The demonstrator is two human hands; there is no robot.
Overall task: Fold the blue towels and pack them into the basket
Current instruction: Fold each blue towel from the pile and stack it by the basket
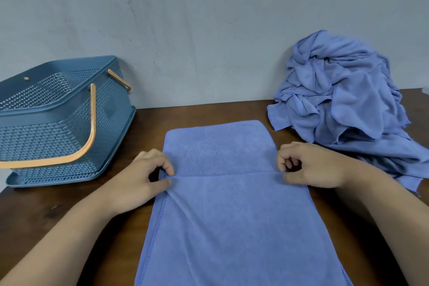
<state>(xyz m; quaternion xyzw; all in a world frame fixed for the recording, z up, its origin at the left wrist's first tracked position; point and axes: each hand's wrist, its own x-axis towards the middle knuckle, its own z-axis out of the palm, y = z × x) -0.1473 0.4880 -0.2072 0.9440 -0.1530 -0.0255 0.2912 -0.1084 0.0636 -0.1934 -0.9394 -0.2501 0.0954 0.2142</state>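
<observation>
A blue towel (222, 211) lies flat on the dark wooden table (69, 213) in front of me, its near part folded over so a hemmed edge runs across the middle. My left hand (141, 179) pinches the left end of that hem between thumb and fingers. My right hand (308, 165) pinches the right end the same way. A heap of crumpled blue towels (343, 97) sits at the back right against the wall. The blue perforated basket (53, 123) with orange handles stands at the back left; I cannot see what is in it.
A grey wall (209, 18) closes off the table's far side. The basket sits on a blue tray-like lid (34, 180). Bare table shows between basket and towel. The heap spreads toward my right forearm.
</observation>
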